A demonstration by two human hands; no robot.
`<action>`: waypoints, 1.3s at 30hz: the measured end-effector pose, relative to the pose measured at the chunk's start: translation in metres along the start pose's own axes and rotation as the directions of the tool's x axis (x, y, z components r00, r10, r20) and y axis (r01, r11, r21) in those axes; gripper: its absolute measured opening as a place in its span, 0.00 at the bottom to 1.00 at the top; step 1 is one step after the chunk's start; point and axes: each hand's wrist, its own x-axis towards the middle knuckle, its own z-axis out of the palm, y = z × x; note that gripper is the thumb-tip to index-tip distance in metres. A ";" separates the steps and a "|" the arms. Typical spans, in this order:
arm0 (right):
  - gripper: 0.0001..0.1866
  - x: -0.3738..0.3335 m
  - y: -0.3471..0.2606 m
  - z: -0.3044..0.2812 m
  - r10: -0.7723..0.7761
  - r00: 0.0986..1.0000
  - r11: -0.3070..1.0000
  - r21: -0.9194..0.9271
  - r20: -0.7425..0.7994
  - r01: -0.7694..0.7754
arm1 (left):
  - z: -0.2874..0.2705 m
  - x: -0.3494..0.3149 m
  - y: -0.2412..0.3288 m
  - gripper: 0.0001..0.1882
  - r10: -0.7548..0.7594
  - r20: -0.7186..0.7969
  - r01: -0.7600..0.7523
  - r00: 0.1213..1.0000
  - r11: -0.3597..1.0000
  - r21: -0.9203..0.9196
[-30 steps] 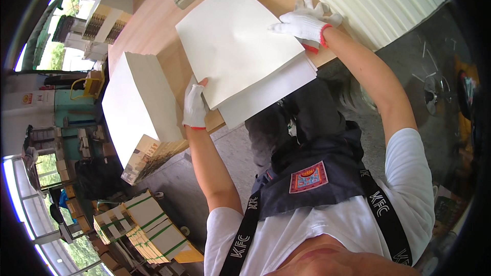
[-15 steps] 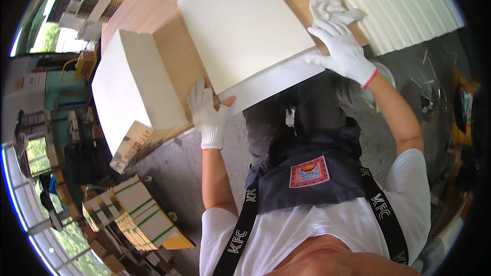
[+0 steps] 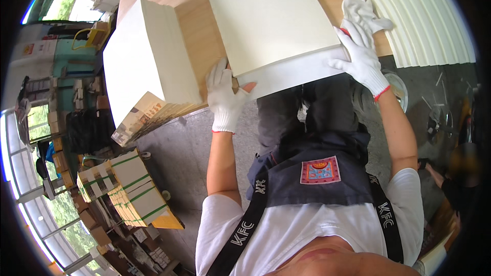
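Left hand (image 3: 225,97), white cotton glove: fingers spread flat at near left corner of cream sheet stack (image 3: 271,20), thumb hooked over near edge; pressing, not gripping.
Right hand (image 3: 360,56), white glove with red cuff trim: fingers splayed, palm down on near right corner of same stack; pressing, nothing enclosed.
Cream sheet stack: flat on wooden counter (image 3: 197,36), near edge overhanging near edge of counter, top sheet skewed a little against the white sheets beneath.
Step judged: squaring and drawing the stack at near edge of counter, both hands steadying opposite near corners. Next move judged to call for even pressure from both sides, so that the skewed top sheet lines up and nothing slides off the overhang.
Tall block of paper (image 3: 148,56): toward left edge of counter, apart from the stack, printed covers showing at its near lower end.
Spare white glove (image 3: 358,7): lying on counter just beyond right hand.
Ribbed cream panel (image 3: 414,15): at right edge of counter.
Strapped bundles (image 3: 130,184): on floor, lower left, green bands.
Change against earlier frames: right hand shifted from far right corner down to near right corner; left hand risen from under the near edge to lie on top; stack drawn nearer the person.
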 end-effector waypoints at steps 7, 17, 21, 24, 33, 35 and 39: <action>0.49 0.000 -0.007 -0.006 0.031 0.997 0.999 0.016 0.065 -0.032 | 0.002 -0.001 -0.001 0.37 0.003 0.011 -0.003 1.000 0.999 0.037; 0.52 0.000 -0.002 -0.002 0.049 0.997 0.999 -0.006 0.058 -0.049 | 0.005 0.000 -0.005 0.39 0.005 0.028 -0.006 1.000 1.000 0.020; 0.50 0.000 -0.007 -0.005 0.026 0.999 1.000 0.007 0.040 -0.026 | 0.001 -0.003 -0.006 0.37 0.004 0.038 -0.004 0.999 1.000 0.025; 0.49 0.000 -0.008 -0.007 0.033 0.998 0.999 -0.011 0.062 -0.032 | 0.001 0.001 -0.005 0.38 0.041 0.056 -0.045 0.998 0.997 0.060; 0.48 -0.003 -0.005 -0.002 0.014 1.000 1.000 -0.007 0.013 -0.014 | -0.013 0.007 0.019 0.46 0.080 0.009 -0.080 0.997 0.997 0.004; 0.48 -0.002 -0.005 -0.003 0.008 1.000 1.000 -0.004 0.015 -0.008 | -0.022 0.013 0.038 0.47 0.141 0.070 -0.139 0.988 0.990 -0.027; 0.47 -0.001 -0.009 -0.008 0.017 0.999 1.000 0.003 0.040 -0.017 | -0.028 0.018 0.056 0.49 0.214 0.158 -0.222 0.964 0.974 0.034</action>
